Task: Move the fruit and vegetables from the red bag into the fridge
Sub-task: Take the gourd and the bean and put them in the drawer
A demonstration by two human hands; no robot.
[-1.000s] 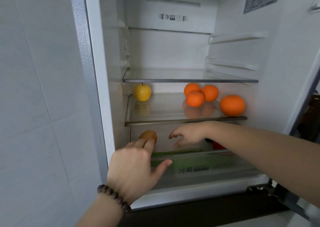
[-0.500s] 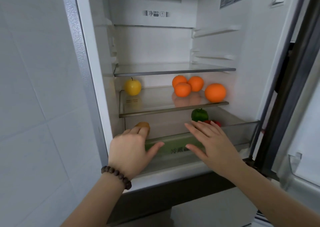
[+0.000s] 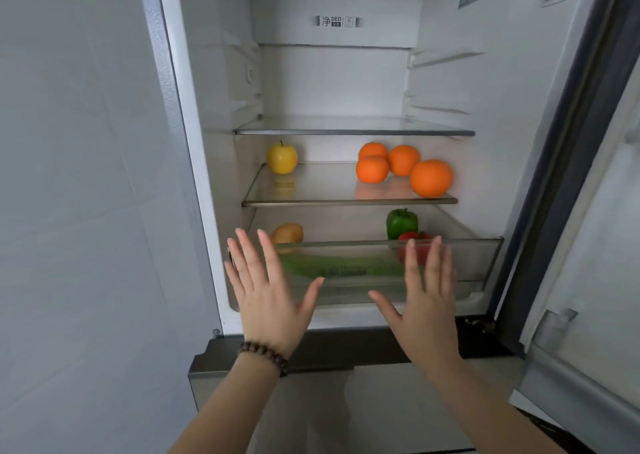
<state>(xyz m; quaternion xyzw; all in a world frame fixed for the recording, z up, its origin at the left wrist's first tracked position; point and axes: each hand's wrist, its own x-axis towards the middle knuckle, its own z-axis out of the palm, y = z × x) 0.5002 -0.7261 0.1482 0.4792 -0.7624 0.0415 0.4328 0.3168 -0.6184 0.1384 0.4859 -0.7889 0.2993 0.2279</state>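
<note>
In the white open fridge (image 3: 332, 82), I held my left hand (image 3: 266, 294) and right hand (image 3: 424, 290) flat and empty, seemingly against the clear plastic crisper drawer (image 3: 478, 263) directly ahead, running crosswise.

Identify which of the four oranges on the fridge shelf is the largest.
The rightmost orange, nearest the shelf's front edge; the other three cluster behind, left of it, and are smaller.

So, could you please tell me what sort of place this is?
Most likely a home kitchen: an open fridge with oranges on a glass shelf, beside a tiled wall.
</note>
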